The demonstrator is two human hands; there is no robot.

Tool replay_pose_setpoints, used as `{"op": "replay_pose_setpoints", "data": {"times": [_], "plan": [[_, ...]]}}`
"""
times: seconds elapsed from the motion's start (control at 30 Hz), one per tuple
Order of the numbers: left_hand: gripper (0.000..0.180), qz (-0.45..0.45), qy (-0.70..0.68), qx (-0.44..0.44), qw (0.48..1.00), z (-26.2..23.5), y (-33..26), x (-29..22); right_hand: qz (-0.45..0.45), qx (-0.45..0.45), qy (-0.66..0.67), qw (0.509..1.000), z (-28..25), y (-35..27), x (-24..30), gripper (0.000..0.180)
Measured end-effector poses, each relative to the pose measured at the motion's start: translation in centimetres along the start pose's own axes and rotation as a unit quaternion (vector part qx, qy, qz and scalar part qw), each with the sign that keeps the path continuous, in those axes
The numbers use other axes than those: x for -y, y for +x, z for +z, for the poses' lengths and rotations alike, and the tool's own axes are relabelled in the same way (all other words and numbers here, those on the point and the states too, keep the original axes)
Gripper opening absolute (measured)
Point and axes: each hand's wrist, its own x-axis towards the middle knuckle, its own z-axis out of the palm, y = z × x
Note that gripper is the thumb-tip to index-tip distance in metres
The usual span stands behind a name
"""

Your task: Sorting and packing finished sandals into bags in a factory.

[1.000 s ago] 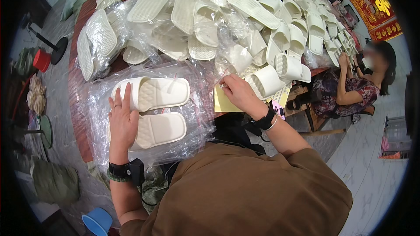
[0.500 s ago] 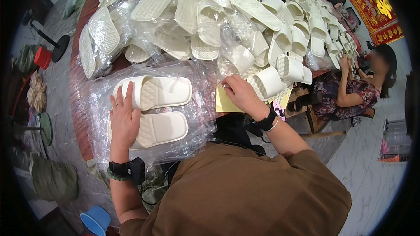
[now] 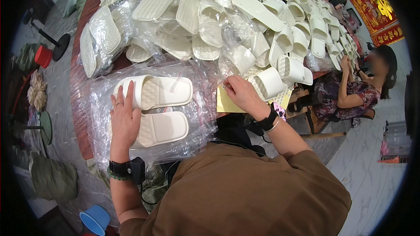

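Note:
Two cream slippers lie side by side on clear plastic bags (image 3: 203, 124) in front of me, the upper slipper (image 3: 175, 91) just beyond the lower slipper (image 3: 168, 127). Across their strap ends rests my left hand (image 3: 124, 120), open, fingers stretched out. My right hand (image 3: 243, 94) is over a yellow sheet (image 3: 225, 105) at the table edge. Its thumb and fingers are pinched together, and a tiny pale bit shows at the tips, too small to name. Two loose slippers (image 3: 269, 84) lie right beside that hand.
Bagged slippers (image 3: 155, 2) and a heap of loose slippers (image 3: 302, 26) cover the far side of the red-brown table (image 3: 81, 122). Another person (image 3: 350, 87) sits at the right, hands at the heap. A red bucket (image 3: 43, 57) and a blue bucket (image 3: 95, 219) stand left on the floor.

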Motion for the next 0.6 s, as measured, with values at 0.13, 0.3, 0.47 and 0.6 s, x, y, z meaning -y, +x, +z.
{"op": "replay_pose_setpoints", "data": {"times": [0.13,0.3,0.47,0.6], "plan": [[0.069,0.001,-0.004,0.005,1.000,-0.1,0.0,-0.1,-0.031,-0.004,-0.043,0.999,0.0,0.4,-0.1,0.010],[0.069,-0.003,0.003,0.003,1.000,0.0,0.0,0.0,-0.064,0.018,-0.091,0.994,-0.3,0.9,0.1,0.008],[0.069,0.003,-0.004,0.003,1.000,0.0,0.0,0.0,-0.110,0.047,-0.120,0.985,-0.5,1.6,-0.2,0.006],[0.069,0.003,-0.002,0.005,1.000,0.0,0.0,-0.1,-0.135,0.082,-0.159,0.975,-0.6,2.3,-0.3,0.005]]}}
